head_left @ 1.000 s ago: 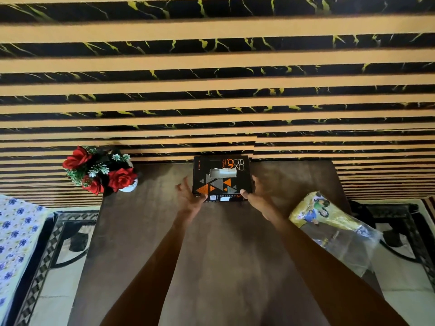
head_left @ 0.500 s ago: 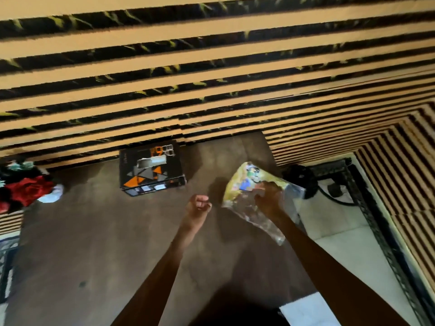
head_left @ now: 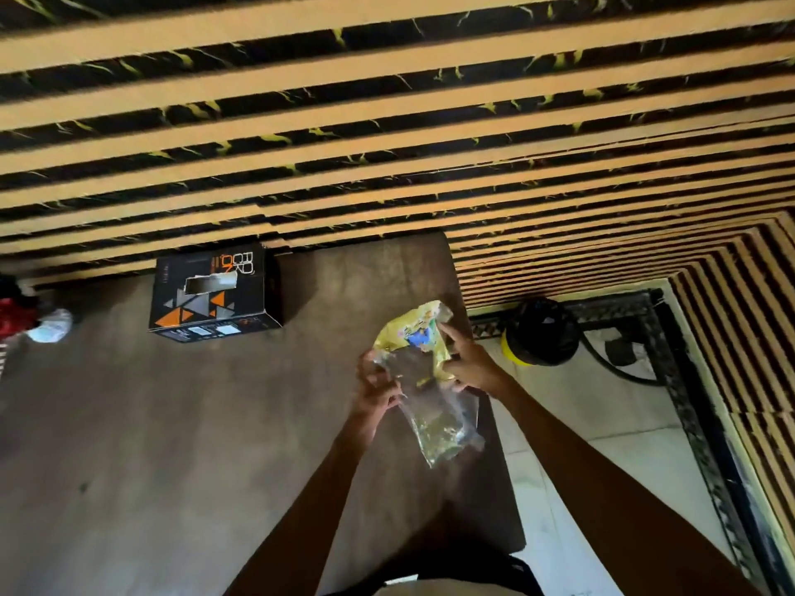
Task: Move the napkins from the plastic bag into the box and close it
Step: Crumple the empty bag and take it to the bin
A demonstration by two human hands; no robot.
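- Counter (head_left: 172, 445): dark brown wooden top, taken here as the landmark; its far edge meets a wall of tan and black stripes.
- Box (head_left: 215, 292): black carton with orange and grey triangles, standing on the counter at its far edge, left of my hands and well apart from them. The slot in its top face is torn open; what is inside I cannot tell.
- Plastic bag (head_left: 423, 380): yellow printed top, clear crumpled lower part, held up above the counter near its right edge. Its clear end hangs down toward me. No napkins can be made out through the plastic.
- My left hand (head_left: 378, 387): fingers curled around the left side of the bag, gripping the clear plastic.
- My right hand (head_left: 466, 363): pinching the bag at its yellow printed part, fingers reaching up along the right side.
- Red flowers (head_left: 15, 311): on the counter's far left corner, mostly cut off by the frame, with a pale pot (head_left: 51, 331) just beside them.
- Black and yellow round object (head_left: 542, 337): on the tiled floor, beyond the counter's right edge; blurred, kind unclear.
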